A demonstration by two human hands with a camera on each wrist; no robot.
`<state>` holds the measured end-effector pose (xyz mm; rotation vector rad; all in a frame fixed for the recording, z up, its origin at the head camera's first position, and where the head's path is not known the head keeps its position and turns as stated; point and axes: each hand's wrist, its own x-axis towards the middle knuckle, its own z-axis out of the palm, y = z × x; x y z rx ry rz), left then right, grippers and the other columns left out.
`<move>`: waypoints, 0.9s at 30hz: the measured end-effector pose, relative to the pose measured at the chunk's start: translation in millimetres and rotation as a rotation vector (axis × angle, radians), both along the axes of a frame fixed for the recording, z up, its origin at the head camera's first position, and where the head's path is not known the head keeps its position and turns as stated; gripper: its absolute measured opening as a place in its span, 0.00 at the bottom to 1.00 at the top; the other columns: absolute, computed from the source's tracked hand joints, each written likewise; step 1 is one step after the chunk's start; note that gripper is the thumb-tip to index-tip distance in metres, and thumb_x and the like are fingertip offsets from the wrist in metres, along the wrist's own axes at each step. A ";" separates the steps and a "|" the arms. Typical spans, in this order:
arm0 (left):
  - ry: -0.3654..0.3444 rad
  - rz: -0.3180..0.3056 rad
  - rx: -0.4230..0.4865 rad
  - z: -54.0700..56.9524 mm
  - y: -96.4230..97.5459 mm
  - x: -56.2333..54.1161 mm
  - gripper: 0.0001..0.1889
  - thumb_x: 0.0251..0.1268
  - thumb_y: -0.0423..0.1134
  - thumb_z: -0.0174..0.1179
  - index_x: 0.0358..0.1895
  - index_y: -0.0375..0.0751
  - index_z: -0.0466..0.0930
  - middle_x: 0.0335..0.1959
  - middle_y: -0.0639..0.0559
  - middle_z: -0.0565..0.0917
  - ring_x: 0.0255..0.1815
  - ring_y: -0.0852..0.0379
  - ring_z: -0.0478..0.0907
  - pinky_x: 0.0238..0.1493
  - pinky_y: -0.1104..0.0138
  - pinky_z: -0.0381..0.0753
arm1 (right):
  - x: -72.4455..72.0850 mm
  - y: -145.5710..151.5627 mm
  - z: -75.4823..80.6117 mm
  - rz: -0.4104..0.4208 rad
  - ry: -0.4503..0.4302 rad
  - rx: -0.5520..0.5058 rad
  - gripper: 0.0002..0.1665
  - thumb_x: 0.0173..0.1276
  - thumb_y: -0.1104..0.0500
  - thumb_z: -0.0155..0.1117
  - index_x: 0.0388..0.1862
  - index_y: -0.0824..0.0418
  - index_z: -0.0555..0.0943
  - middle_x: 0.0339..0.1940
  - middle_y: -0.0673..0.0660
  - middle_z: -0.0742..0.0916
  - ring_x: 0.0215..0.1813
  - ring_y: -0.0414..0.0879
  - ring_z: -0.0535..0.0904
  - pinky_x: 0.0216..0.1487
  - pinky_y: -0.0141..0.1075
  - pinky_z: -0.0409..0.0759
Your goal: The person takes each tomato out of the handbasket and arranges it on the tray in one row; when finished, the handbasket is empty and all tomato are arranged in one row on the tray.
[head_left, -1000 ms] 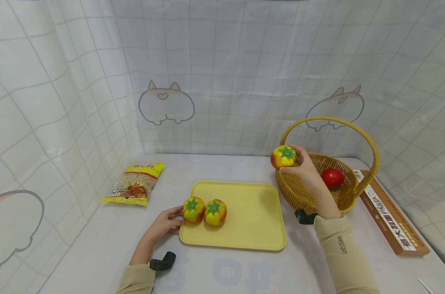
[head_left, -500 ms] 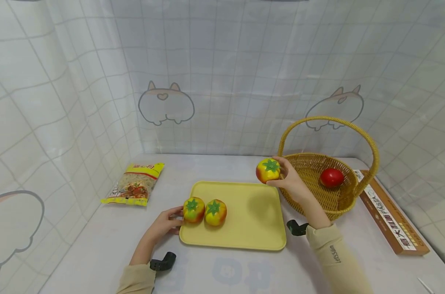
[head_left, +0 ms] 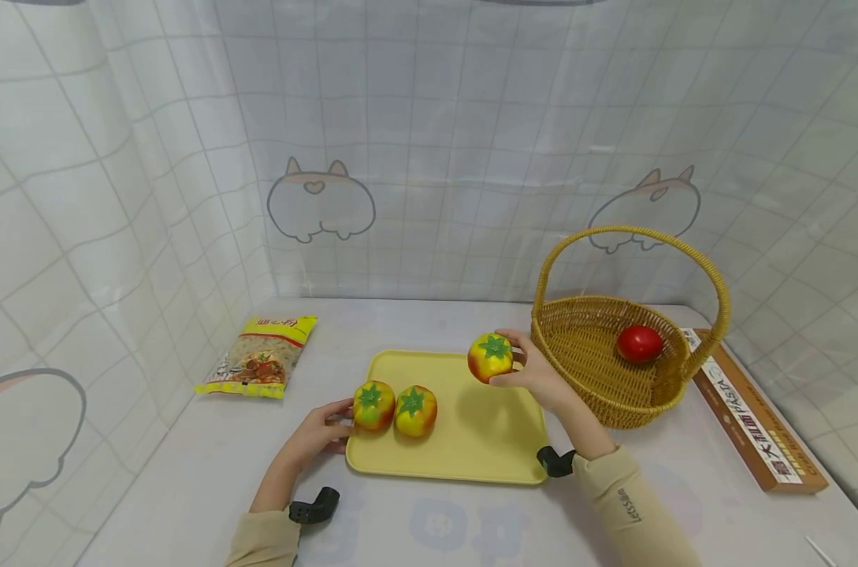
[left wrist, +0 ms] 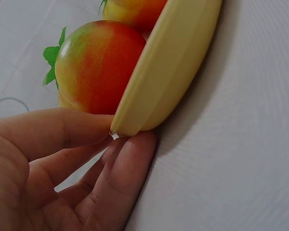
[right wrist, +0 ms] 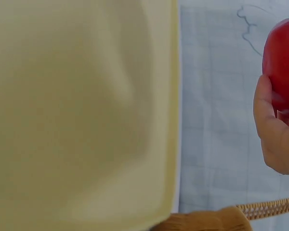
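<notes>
One round, yellow-red, plastic-looking fruit (head_left: pixel 490 359), likely light: our right hand (head_left: pixel 535 376) grips its sides above the yellow rectangular plastic-looking tray (head_left: pixel 471 450), whose rim our left hand (head_left: pixel 317 435) pinches.

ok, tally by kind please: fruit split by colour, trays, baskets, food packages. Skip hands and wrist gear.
Yellow-red fruit: 3 (two on the tray, one in the right hand)
Red fruit: 1
Tray: 1
Basket: 1
Yellow-trimmed food bag: 1
Pasta box: 1
Total: 8
</notes>
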<state>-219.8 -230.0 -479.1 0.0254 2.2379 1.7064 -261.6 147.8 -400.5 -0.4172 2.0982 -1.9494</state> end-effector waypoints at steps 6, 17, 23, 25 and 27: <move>0.003 -0.014 0.005 0.6 -0.5 0.7 0.34 0.58 0.33 0.59 0.67 0.28 0.57 0.57 0.33 0.68 0.39 0.55 0.77 0.35 0.61 0.83 | 4.8 -10.5 -9.8 0.033 -0.021 0.038 0.47 0.50 0.67 0.70 0.68 0.58 0.58 0.65 0.62 0.58 0.63 0.60 0.61 0.52 0.41 0.75; -0.011 0.018 -0.008 1.6 0.2 1.3 0.33 0.58 0.33 0.59 0.67 0.30 0.59 0.57 0.34 0.69 0.39 0.54 0.77 0.35 0.60 0.83 | 11.5 -26.9 -21.0 0.106 -0.051 0.090 0.47 0.48 0.66 0.70 0.67 0.60 0.59 0.65 0.63 0.62 0.63 0.60 0.63 0.51 0.40 0.75; -0.009 0.009 -0.006 2.9 1.1 1.6 0.33 0.58 0.33 0.59 0.67 0.29 0.58 0.57 0.34 0.69 0.40 0.54 0.77 0.36 0.60 0.83 | 9.8 -29.6 -25.7 0.113 -0.027 0.163 0.47 0.46 0.65 0.72 0.66 0.63 0.61 0.63 0.63 0.66 0.61 0.61 0.63 0.54 0.44 0.73; -0.008 0.006 -0.003 3.1 1.1 1.5 0.34 0.58 0.33 0.59 0.67 0.29 0.58 0.57 0.34 0.69 0.40 0.54 0.77 0.36 0.60 0.83 | 9.0 -30.2 -26.9 0.132 -0.023 0.192 0.47 0.46 0.65 0.72 0.66 0.63 0.62 0.61 0.64 0.68 0.60 0.60 0.65 0.54 0.44 0.73; -0.008 0.005 -0.002 3.0 1.0 1.2 0.34 0.58 0.33 0.59 0.67 0.29 0.58 0.57 0.33 0.69 0.40 0.54 0.77 0.36 0.60 0.83 | 7.9 -30.4 -28.4 0.151 -0.020 0.212 0.47 0.45 0.66 0.72 0.65 0.63 0.63 0.60 0.64 0.68 0.58 0.60 0.66 0.53 0.43 0.73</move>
